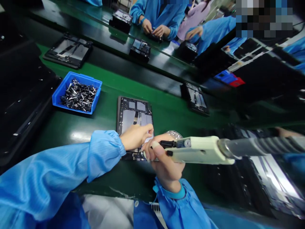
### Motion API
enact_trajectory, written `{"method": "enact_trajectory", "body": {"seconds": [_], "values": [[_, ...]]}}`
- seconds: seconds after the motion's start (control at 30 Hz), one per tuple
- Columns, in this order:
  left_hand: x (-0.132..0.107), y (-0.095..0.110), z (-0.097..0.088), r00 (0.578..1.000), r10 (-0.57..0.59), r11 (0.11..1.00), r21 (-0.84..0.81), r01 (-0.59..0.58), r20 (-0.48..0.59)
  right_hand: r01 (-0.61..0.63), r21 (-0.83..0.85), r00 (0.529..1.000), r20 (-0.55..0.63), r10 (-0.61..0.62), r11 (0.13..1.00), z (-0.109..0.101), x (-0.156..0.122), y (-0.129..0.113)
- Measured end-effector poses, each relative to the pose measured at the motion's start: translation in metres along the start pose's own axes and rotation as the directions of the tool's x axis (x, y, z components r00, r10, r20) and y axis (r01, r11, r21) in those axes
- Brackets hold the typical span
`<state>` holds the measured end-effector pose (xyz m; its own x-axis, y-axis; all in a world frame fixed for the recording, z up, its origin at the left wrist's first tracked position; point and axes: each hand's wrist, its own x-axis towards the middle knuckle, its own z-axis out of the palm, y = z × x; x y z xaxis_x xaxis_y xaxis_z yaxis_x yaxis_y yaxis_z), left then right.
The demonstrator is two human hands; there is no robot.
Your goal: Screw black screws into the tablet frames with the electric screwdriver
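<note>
An opened tablet chassis (pixel 133 114) lies on the green belt in front of me, its boards and flex cables showing. My left hand (pixel 135 136) rests on its near right part with the fingers curled together; whether anything is pinched in them is hidden. My right hand (pixel 164 160) is wrapped round a cream electric screwdriver (pixel 200 150), which lies almost level, its tip pointing left at the chassis' near edge beside my left hand. Both arms wear blue sleeves.
A blue bin (pixel 77 93) of small dark metal parts stands left of the chassis. More opened chassis (pixel 68 51) (pixel 195 98) lie on the belt. Black trays fill the left side (pixel 21 95). Other workers in blue (pixel 157 19) sit across the line.
</note>
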<state>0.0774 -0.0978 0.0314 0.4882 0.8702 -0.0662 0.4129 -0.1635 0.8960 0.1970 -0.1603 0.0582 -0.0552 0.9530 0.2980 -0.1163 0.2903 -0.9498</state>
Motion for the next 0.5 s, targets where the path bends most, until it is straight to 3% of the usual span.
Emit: {"method": "enact_trajectory", "body": {"seconds": [0.13,0.2,0.27,0.4,0.5], "values": [[0.0,-0.003,0.0,1.0,-0.015,1.0,0.017,0.015,0.025,-0.009,0.044,0.999,-0.038,0.01,0.999,-0.002,-0.001,-0.021],[-0.002,-0.004,-0.002,1.0,0.027,1.0,0.01,-0.028,0.014,0.036,0.08,0.998,-0.053,-0.032,0.996,-0.013,0.002,-0.038],[-0.002,-0.006,-0.005,0.999,0.044,0.999,-0.022,-0.045,-0.02,0.116,0.094,0.983,-0.15,-0.101,0.989,-0.029,0.008,-0.048],[-0.003,-0.012,-0.014,0.997,-0.046,0.977,-0.21,0.033,-0.054,0.185,0.028,0.864,-0.481,-0.149,0.982,-0.076,0.024,-0.04],[-0.004,-0.011,-0.024,0.989,-0.14,0.941,-0.317,0.121,-0.038,0.133,0.001,0.81,-0.577,-0.108,0.991,-0.106,0.029,-0.02]]}}
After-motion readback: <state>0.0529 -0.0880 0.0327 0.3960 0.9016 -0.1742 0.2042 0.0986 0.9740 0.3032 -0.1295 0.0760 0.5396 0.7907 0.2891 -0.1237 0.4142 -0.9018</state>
